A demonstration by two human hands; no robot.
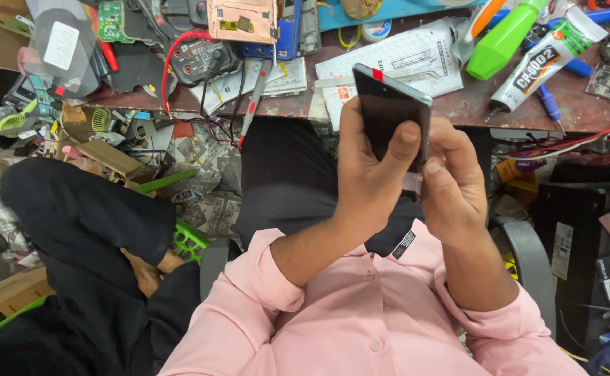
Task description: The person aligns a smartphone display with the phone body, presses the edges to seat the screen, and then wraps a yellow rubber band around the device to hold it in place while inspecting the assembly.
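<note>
- My left hand wraps around a dark phone, thumb pressed flat on its black glass, holding it upright over my lap.
- My right hand closes on the phone's right edge at about 4 o'clock, thumb and forefinger pinching a small pale tab there.
- The phone sits just right of centre, its top corner tilted toward 12 o'clock over the workbench edge.
- At 1 o'clock on the bench lie a green bottle and a white glue tube, side by side.
- At 11 o'clock rests a black multimeter with a red lead looping from it.
- Pink shirt sleeves are rolled at both forearms.
</note>
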